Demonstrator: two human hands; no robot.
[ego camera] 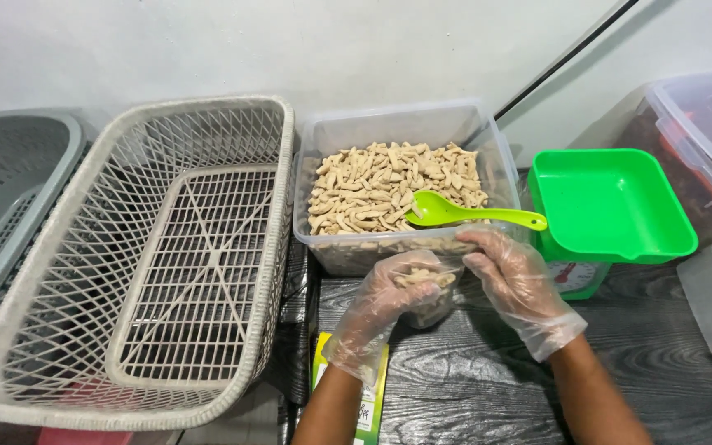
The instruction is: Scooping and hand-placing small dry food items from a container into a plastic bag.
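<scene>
A: Where do the person's hands sit?

B: Just below the middle of the frame, both in thin clear gloves. The left hand (pixel 389 298) is curled around a small clear plastic bag (pixel 428 295) partly filled with pale stick-shaped snacks; the fingers are closed on the bag's upper part, and the filled bottom bulges out to the right of the palm.

A: And the right hand?

B: The right hand (pixel 517 284) is just right of the bag, its fingers bent toward the bag's mouth and touching the plastic there. Whether it pinches the film or only rests on it cannot be told; the fingertips are hidden behind the bag's edge.

A: So the bag lies between the two hands?

B: Yes, held by the left, met from the right, just in front of the near wall of a clear plastic tub (pixel 488 136).

A: What is in the tub?

B: A heap of the same snack sticks (pixel 372 185), with a bright green scoop (pixel 455 214) lying on them, bowl to the left and handle reaching over the tub's near right rim, directly above the right hand.

A: Anything else around?

B: At right, a kitchen scale with a green tray (pixel 611 202). At left, a large white lattice basket (pixel 158 247), with a grey basket (pixel 2 189) at the far left edge. A lidded clear bin (pixel 702 124) fills the upper right corner. Everything sits on a dark wood-grain table (pixel 488 387).
</scene>
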